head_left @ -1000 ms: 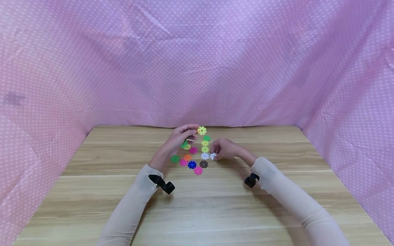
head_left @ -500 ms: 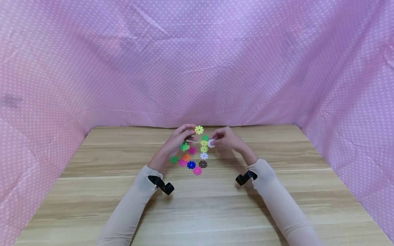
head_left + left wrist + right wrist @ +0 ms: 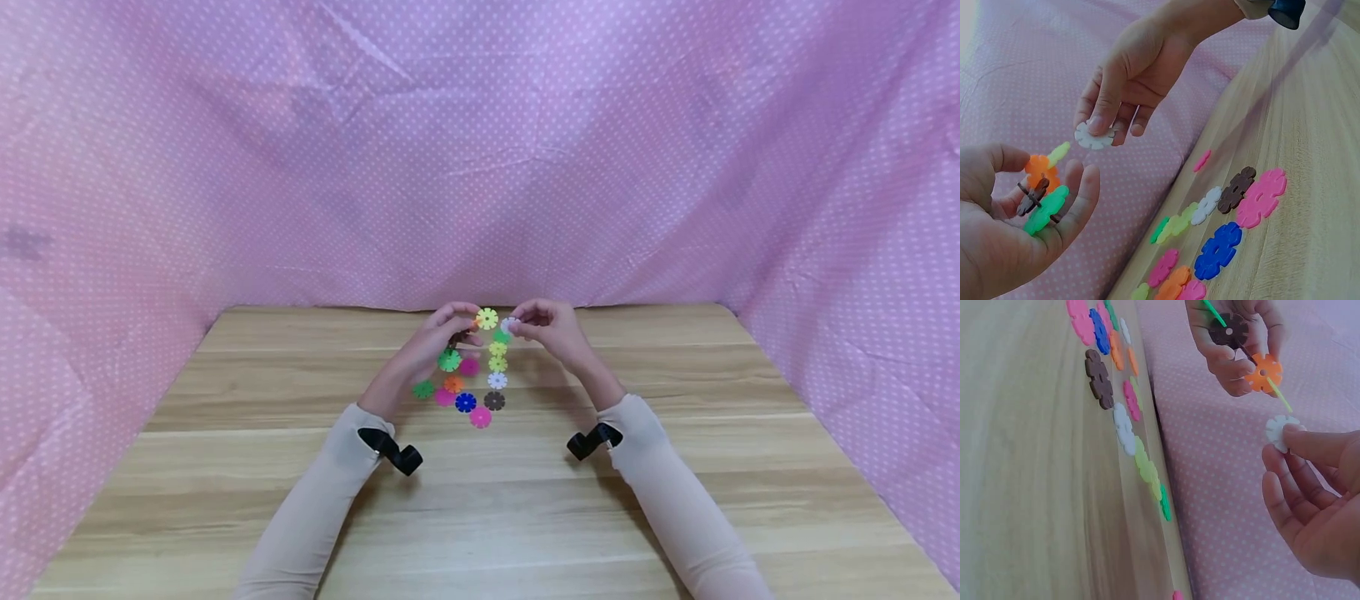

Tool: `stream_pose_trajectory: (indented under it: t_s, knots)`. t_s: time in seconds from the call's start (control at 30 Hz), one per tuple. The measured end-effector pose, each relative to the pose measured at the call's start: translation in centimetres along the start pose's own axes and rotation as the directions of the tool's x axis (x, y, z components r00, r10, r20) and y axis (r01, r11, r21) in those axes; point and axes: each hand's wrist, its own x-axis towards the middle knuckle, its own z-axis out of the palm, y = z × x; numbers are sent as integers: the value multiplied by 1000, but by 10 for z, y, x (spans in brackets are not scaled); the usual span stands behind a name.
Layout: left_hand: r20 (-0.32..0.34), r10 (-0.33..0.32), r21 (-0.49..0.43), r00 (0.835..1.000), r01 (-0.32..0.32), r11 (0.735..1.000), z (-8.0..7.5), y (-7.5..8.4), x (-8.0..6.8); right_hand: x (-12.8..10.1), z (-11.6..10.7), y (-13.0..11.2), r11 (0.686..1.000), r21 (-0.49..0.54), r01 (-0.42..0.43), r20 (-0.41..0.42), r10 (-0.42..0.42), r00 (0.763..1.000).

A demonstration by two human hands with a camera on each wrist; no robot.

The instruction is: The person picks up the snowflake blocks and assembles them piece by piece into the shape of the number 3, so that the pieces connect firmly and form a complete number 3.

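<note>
White snowflake disc sits pinched at the fingertips of the right hand, raised off the desk and almost touching the yellow disc that tops the small assembly held by the left hand; in the head view the loose discs lie on the desk just below and nearer the person than both grips. From the left wrist, the left hand has its fingers curled round the assembly of orange, brown and green discs with a pale yellow-green one edge-on at its top, and the right hand pinches the white disc just above and beside it, a small gap between them. From the right wrist, the white disc is held between thumb and fingertips of the right hand, close to the edge of the yellow-green disc that sticks out of the assembly. The step in hand looks like joining a new piece: the next move calls for lining up a slot of the white disc with a slot of the yellow one, turned crosswise, then pushing them together while the left grip holds firm
</note>
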Motion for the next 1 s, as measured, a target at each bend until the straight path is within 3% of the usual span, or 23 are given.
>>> stream_pose_trajectory:
  t_s: [0.5,1.0]
  knots:
    - [4,30,-10,1000,-30,1000,1,1,-1,-1,-2,0,1000,19,0,-14,1,1000]
    - [28,33,-13,999,-33,999,3,1,-1,-2,3,-1,995,71,64,-32,-62,998]
